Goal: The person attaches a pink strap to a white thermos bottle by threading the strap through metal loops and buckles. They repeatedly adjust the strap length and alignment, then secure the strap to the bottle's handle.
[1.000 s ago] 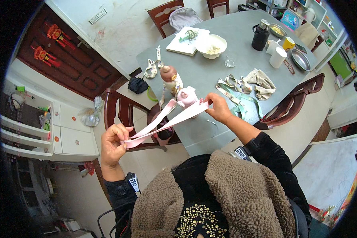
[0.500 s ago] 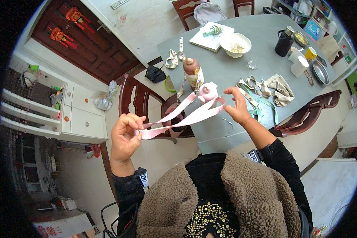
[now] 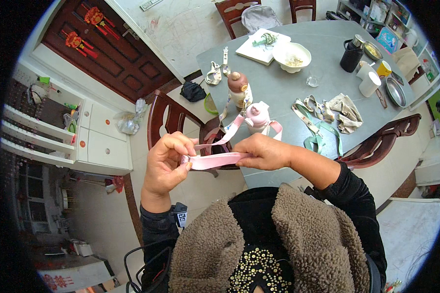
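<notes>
A pink strap (image 3: 214, 161) runs between my two hands in front of me. My left hand (image 3: 168, 163) pinches its looped end between thumb and fingers. My right hand (image 3: 265, 152) is closed on the strap a short way to the right. Beyond my hands, the strap leads to a pink bottle (image 3: 257, 116) standing upright near the table's left edge. Just behind that stands a brown-topped bottle (image 3: 238, 88) with a patterned strap hanging at its side. Whatever lies inside my right fist is hidden.
On the grey table (image 3: 278, 83) are a white bowl (image 3: 292, 57), a black flask (image 3: 352, 52), a clear glass (image 3: 314, 78) and white cups (image 3: 369, 84). Patterned and green straps (image 3: 318, 132) lie beside a beige cloth (image 3: 346, 113) at the right. Wooden chairs (image 3: 173, 117) flank the table.
My right hand has moved left and toward me, from open beside the strap near the bottle to closed on it near my left hand. My left hand has shifted slightly right, still pinching.
</notes>
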